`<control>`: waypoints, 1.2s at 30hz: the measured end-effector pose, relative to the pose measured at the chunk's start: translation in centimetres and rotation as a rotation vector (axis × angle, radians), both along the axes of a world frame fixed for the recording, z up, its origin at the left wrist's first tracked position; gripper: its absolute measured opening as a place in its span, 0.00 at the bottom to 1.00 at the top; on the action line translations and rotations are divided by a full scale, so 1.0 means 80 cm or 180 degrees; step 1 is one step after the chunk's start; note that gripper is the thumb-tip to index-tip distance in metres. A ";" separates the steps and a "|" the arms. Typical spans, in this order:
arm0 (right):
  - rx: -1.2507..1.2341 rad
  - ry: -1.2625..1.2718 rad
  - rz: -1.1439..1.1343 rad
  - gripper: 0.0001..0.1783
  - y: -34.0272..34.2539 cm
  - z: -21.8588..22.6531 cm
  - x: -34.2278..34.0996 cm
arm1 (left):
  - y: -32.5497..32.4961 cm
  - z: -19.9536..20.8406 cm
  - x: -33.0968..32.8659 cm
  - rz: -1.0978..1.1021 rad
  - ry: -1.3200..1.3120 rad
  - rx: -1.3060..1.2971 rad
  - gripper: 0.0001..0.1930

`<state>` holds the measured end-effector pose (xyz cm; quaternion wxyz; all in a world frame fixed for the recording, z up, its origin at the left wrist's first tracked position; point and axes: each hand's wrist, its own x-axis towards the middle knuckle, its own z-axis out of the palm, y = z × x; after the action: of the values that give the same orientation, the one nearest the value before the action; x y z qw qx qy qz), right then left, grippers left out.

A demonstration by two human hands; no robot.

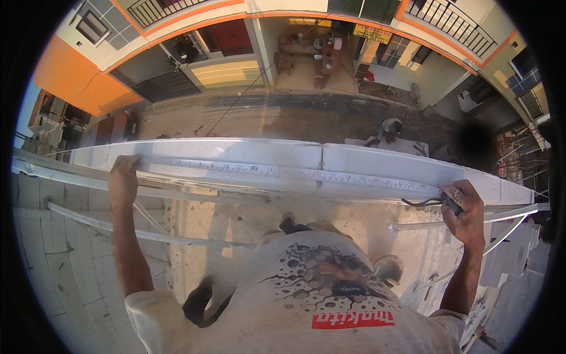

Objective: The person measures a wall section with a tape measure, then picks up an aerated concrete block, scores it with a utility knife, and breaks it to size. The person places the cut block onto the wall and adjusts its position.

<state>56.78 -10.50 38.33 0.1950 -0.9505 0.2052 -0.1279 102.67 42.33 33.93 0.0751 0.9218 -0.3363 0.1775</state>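
Note:
A white tape measure blade (283, 171) lies stretched along the top of a pale block wall (247, 150), which crosses in front of me. At the left, my left hand (124, 179) is closed on the free end of the blade, against the wall. My right hand (463, 207) grips the dark tape measure case (450, 203) at the other end, its black strap (420, 203) hanging toward the left. A vertical joint between two blocks shows near the middle of the wall. What my left fingertips press is partly hidden.
Metal poles (153, 237) run across on my side of the wall. Far below lies a street (247, 115), where a person (389, 130) crouches. Houses with orange trim (88, 76) stand across it. A string (236, 103) crosses the view above the wall.

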 end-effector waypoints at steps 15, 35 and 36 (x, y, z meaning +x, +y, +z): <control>-0.0325 0.0222 -0.0071 0.24 0.007 0.003 0.003 | 0.035 -0.033 0.034 0.0544 0.0057 -0.0521 0.08; -0.0390 0.0112 -0.0091 0.24 0.010 -0.001 0.004 | 0.029 -0.028 0.046 0.0517 0.0000 -0.0393 0.09; -0.0379 0.0107 -0.0092 0.24 0.011 -0.001 0.004 | 0.028 -0.027 0.045 0.0538 0.0006 -0.0378 0.09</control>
<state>57.08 -9.66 38.28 0.1328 -0.9594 0.2142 -0.1267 106.28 44.60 31.79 0.1148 0.9410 -0.2462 0.2019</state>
